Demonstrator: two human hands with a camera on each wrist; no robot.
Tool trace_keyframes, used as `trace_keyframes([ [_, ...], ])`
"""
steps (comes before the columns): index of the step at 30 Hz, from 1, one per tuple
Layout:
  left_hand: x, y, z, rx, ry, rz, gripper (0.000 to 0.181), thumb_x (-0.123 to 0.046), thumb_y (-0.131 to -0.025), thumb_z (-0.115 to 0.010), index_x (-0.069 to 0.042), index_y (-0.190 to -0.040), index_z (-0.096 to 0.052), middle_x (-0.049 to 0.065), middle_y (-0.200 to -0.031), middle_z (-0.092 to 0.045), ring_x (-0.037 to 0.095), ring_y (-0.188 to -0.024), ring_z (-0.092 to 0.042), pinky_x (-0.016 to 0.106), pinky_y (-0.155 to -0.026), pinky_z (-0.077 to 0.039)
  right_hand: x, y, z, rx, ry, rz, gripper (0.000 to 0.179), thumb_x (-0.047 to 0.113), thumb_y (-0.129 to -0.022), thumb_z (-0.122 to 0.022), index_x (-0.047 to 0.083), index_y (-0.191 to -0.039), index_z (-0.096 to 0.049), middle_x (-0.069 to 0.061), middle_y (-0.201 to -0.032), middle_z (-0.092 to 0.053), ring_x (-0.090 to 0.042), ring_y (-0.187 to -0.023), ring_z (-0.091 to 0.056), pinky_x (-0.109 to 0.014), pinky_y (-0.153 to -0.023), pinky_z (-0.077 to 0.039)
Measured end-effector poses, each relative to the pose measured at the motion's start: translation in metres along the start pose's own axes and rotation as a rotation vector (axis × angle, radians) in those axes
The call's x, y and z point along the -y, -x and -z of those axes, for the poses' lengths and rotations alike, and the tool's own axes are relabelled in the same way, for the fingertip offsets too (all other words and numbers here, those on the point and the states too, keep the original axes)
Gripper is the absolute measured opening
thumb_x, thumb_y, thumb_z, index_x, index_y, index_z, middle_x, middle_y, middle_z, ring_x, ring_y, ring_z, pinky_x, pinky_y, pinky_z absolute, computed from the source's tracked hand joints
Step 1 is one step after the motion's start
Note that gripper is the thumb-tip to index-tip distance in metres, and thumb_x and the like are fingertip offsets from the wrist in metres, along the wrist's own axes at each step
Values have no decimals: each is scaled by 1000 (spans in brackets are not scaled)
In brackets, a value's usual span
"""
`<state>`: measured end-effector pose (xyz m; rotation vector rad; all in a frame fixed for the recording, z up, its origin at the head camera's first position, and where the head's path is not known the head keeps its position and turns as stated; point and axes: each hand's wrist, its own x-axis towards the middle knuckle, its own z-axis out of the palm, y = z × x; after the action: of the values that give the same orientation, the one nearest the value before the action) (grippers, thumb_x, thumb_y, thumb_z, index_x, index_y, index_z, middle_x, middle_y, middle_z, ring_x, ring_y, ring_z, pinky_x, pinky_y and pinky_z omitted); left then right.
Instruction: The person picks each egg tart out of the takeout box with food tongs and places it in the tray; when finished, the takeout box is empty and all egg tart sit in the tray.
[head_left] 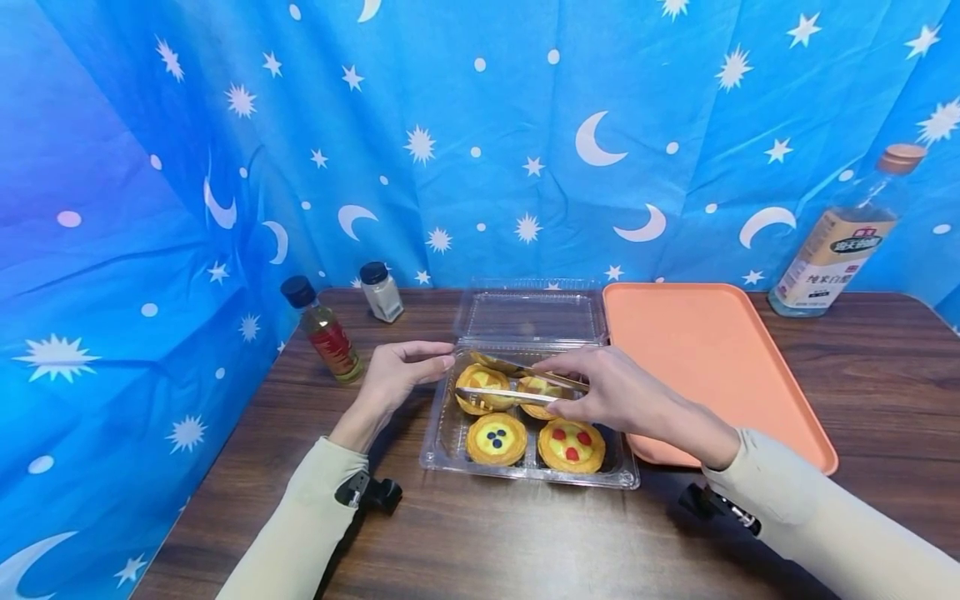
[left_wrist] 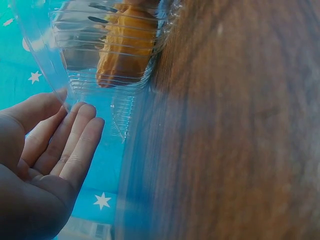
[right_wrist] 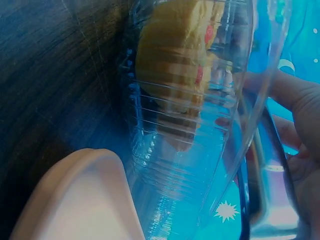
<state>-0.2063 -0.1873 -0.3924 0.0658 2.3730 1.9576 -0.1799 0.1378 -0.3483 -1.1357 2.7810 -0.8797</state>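
Note:
A clear plastic container [head_left: 437, 450] lies with its lid [head_left: 531, 317] folded back, holding egg tarts. The front left tart [head_left: 496, 439] has blue dots; the front right tart [head_left: 572, 446] has red pieces. My left hand [head_left: 397, 375] pinches the container's left rim between thumb and finger, other fingers extended, as the left wrist view shows. My right hand [head_left: 607, 387] grips metal tongs [head_left: 517, 396] from the right. Their arms reach left over the back right tart [head_left: 538, 388], and the tips stand spread about the back left tart [head_left: 482, 383].
An orange tray [head_left: 697, 358] lies right of the container. Behind it stands a tall labelled bottle [head_left: 832, 250]. To the left are a red-labelled bottle [head_left: 330, 342] and a small black-capped shaker [head_left: 382, 296]. A blue star-patterned curtain [head_left: 487, 183] hangs along the table's back and left.

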Motion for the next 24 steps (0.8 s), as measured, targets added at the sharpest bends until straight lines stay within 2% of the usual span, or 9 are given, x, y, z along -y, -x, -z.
trace_keyframes([
  [2, 0, 0, 0, 1, 1, 0, 28, -10, -96, -82, 1, -121, -78, 16, -115, -78, 24, -103, -77, 40, -95, -62, -1, 1, 0, -13, -1, 6, 43, 18, -92, -85, 8, -133, -74, -8, -126, -75, -12, -75, -58, -30, -64, -44],
  [6, -1, 0, 0, 5, 8, -5, 28, -10, -96, -81, 1, -121, -77, 16, -115, -78, 24, -102, -77, 41, -95, -62, -1, 3, 1, -22, -16, 5, 42, 16, -92, -84, 8, -133, -74, -8, -126, -75, -10, -70, -54, -29, -61, -43],
  [14, -1, 1, 0, 11, 11, -17, 28, -9, -97, -80, 2, -122, -76, 17, -113, -78, 24, -101, -77, 40, -94, -62, -1, 4, 6, 1, 0, -35, 48, 19, -90, -85, 8, -136, -72, -8, -124, -75, -3, -53, -35, -27, -54, -36],
  [24, -1, 1, 0, 6, 11, -18, 29, -9, -96, -81, 3, -122, -77, 17, -112, -78, 23, -99, -78, 40, -94, -62, 5, 1, 11, 43, 79, 6, 50, 21, -88, -86, 8, -135, -72, -7, -121, -76, -3, -55, -41, -27, -55, -39],
])
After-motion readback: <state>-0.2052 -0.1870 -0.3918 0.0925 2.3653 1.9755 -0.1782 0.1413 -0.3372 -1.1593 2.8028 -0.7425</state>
